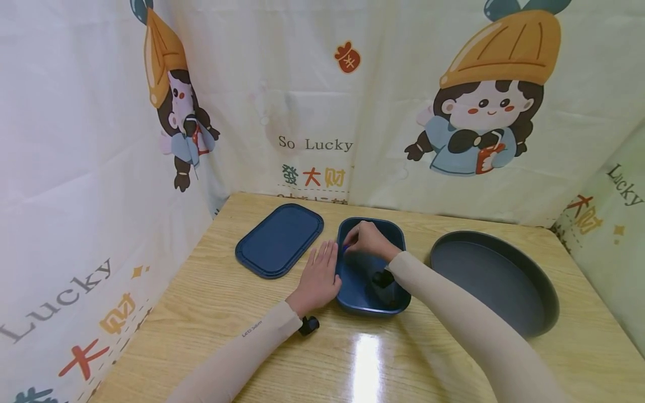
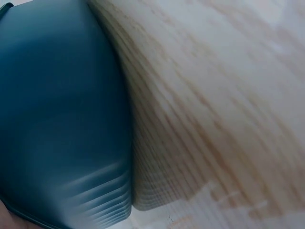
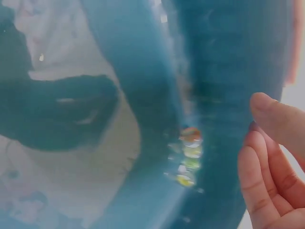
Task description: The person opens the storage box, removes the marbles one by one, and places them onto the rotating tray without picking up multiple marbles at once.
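A deep blue container (image 1: 374, 309) stands on the table, its side (image 2: 66, 105) filling the left of the left wrist view. My left hand (image 1: 317, 280) rests along its left side with fingers straight; only a sliver of that hand (image 2: 7, 220) shows in the left wrist view. Over the container's left inner wall, my right hand (image 1: 370, 240) pinches a small blue-purple object (image 1: 346, 247) between thumb and fingers. In the right wrist view that hand (image 3: 274, 162) mostly hides the object. Several small, shiny, coloured beads or marbles (image 3: 191, 152) lie in a row inside the container.
A flat dark blue lid or tray (image 1: 279, 240) lies left of the container on the wooden table (image 1: 201, 319). To the right is a large round dark grey pan (image 1: 494, 280), partly behind the right sleeve. Printed curtains (image 1: 252, 101) hang behind and at both sides.
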The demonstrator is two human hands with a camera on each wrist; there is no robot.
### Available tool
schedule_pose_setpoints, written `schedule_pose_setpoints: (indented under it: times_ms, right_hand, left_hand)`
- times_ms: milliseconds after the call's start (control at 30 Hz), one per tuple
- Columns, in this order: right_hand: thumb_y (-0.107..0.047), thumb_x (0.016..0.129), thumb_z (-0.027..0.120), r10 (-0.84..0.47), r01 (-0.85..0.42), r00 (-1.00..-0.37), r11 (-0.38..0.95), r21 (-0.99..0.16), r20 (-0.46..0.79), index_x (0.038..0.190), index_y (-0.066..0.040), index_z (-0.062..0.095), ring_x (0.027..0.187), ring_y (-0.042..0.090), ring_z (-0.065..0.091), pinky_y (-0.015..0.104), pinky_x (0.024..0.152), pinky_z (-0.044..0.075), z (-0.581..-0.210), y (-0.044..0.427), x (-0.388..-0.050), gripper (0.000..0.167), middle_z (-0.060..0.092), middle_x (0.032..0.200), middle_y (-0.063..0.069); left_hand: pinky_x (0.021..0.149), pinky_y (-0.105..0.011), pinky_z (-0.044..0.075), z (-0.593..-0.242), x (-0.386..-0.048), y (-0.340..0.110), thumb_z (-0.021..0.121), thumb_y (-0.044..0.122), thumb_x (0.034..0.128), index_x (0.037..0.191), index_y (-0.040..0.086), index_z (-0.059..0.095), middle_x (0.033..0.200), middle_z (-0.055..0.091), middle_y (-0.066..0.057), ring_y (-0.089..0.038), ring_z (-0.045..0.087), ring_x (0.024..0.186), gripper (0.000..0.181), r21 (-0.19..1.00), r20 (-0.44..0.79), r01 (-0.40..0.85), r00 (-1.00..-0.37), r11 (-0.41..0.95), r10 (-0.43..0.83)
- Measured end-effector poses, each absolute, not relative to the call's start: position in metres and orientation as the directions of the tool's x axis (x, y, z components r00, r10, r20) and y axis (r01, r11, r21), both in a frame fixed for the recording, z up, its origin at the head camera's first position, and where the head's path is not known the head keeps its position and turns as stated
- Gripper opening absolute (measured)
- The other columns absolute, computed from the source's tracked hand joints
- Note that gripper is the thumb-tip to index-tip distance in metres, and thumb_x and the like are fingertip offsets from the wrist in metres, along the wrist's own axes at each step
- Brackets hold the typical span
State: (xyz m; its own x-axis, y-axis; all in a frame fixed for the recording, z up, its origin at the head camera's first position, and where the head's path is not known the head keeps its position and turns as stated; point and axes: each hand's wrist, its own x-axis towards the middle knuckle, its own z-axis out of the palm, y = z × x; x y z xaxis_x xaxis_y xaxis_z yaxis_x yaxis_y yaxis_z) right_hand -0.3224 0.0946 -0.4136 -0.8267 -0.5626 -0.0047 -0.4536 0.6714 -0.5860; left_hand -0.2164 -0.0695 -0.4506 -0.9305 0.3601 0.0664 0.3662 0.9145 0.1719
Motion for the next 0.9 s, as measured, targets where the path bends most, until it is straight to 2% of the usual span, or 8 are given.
schedule_pose_setpoints:
  times_ms: [567, 900]
  right_hand:
    - [-0.010, 0.076, 0.077, -0.631, -0.563, -0.769, 0.591, -0.577, 0.103, 0.087, -0.005, 0.075, 0.066, 0.009, 0.064, 0.022, 0.062, 0.054, -0.348, 0.138, -0.291, 0.013, 0.072, 0.081, 0.007]
    - [-0.008, 0.079, 0.073, -0.551, -0.500, -0.828, 0.639, -0.585, 0.106, 0.091, -0.002, 0.074, 0.071, 0.011, 0.064, 0.020, 0.065, 0.052, -0.331, 0.192, -0.280, 0.014, 0.072, 0.087, 0.011]
  left_hand:
    - [0.117, -0.049, 0.014, -0.454, -0.218, -0.070, 0.043, 0.027, 0.0945, 0.150, 0.000, 0.014, 0.157, 0.016, -0.015, -0.029, 0.013, 0.147, 0.068, 0.189, 0.095, 0.376, -0.926, 0.907, 0.364]
    - [0.117, -0.050, 0.013, -0.452, -0.215, -0.070, 0.043, 0.023, 0.0937, 0.149, -0.002, 0.015, 0.157, 0.016, -0.017, -0.031, 0.015, 0.146, 0.067, 0.228, 0.123, 0.388, -0.921, 0.893, 0.369]
